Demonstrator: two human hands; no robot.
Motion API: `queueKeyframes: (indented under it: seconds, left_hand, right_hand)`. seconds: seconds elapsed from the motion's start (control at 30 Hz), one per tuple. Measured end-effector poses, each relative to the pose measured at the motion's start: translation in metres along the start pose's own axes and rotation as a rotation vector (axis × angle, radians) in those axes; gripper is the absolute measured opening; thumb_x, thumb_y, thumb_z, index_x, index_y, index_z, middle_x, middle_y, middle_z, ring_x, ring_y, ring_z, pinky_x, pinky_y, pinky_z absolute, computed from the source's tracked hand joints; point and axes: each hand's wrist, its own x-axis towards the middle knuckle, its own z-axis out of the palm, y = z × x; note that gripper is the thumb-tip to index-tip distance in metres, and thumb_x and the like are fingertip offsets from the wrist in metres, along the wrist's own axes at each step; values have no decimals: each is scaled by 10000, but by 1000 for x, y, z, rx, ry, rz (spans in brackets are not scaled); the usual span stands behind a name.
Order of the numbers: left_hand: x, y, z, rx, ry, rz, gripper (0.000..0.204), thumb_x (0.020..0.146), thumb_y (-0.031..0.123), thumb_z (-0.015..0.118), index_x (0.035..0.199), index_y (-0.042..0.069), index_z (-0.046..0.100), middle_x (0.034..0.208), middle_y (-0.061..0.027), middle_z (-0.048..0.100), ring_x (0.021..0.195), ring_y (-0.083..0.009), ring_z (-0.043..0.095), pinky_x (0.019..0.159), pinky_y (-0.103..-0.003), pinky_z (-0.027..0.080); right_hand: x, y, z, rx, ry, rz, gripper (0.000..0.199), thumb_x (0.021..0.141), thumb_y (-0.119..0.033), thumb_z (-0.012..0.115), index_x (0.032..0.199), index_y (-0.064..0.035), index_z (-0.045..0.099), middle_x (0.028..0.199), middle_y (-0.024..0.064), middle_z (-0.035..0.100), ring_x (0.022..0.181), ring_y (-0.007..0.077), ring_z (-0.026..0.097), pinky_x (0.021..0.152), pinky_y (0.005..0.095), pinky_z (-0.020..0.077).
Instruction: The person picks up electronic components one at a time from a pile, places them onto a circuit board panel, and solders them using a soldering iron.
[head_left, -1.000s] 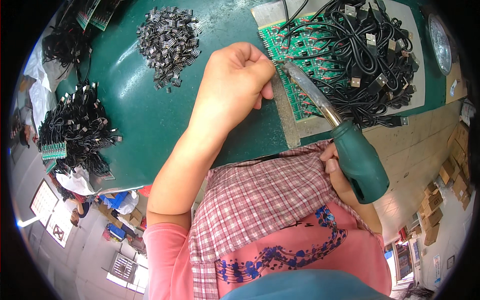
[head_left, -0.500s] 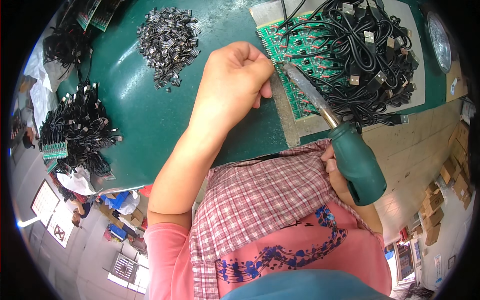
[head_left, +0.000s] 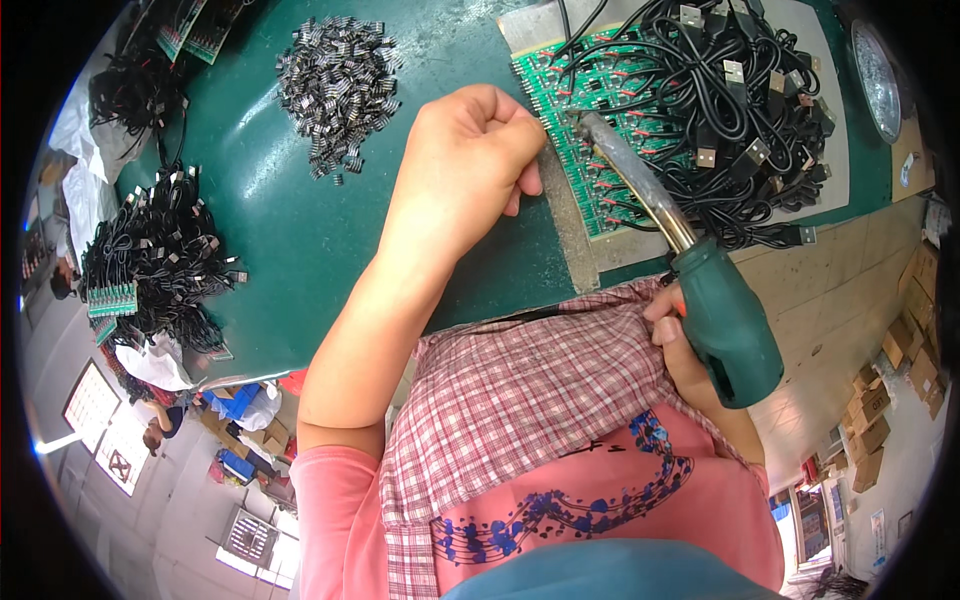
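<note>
Left hand: clenched [head_left: 475, 150], at 12 o'clock in the view, knuckles up, its finger side just beside the boards' left edge; the fingertips are hidden, so whether they pinch anything I cannot tell.
Right hand: grasping the iron [head_left: 725, 320] at 3 o'clock – fingers and thumb [head_left: 680, 335] show at the handle's left side, the rest lies behind it.
Iron: green handle, metal barrel slanting up toward 11 o'clock; its tip [head_left: 585, 122] is over the left part of the boards, contact too small to tell.
Boards: green [head_left: 592, 90], at 1 o'clock, lying in a block on a pale sheet [head_left: 832, 170], with short red wires across them.
Cables: black [head_left: 715, 130], heaped at 2 o'clock over the boards' right side, silver USB plugs facing several ways.
Parts: small, black and silver [head_left: 338, 95], in a loose pile at 11 o'clock, well apart from the left hand.
Bundle: more black cables [head_left: 155, 260] at 9 o'clock, small green boards [head_left: 112, 300] among them.
Dish: silvery [head_left: 877, 85], at 2 o'clock, beyond the sheet – near the edge of the green table [head_left: 270, 275].
Floor side: cartons [head_left: 870, 420] between 3 and 4 o'clock.
</note>
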Motion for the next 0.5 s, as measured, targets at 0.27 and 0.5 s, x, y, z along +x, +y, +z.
queueKeyframes:
  seconds: [0.27, 0.5]
  left_hand:
    - [-18, -9, -11, 20, 136, 90, 170, 896, 133, 559, 901, -33, 598, 608, -33, 594, 480, -63, 494, 449, -204, 387]
    - [-36, -43, -76, 575, 715, 443, 166, 901, 111, 578, 1013, -7, 609, 817, -30, 610, 668, -78, 504, 589, -219, 408]
  right_hand:
    - [5, 2, 6, -133, 64, -28, 83, 870, -76, 568, 873, 7, 570, 792, 47, 562, 641, 90, 482, 594, 234, 407]
    - [-4, 1, 2, -15, 61, -32, 101, 876, -95, 568, 883, 5, 569, 765, 38, 548, 626, 89, 495, 592, 239, 416]
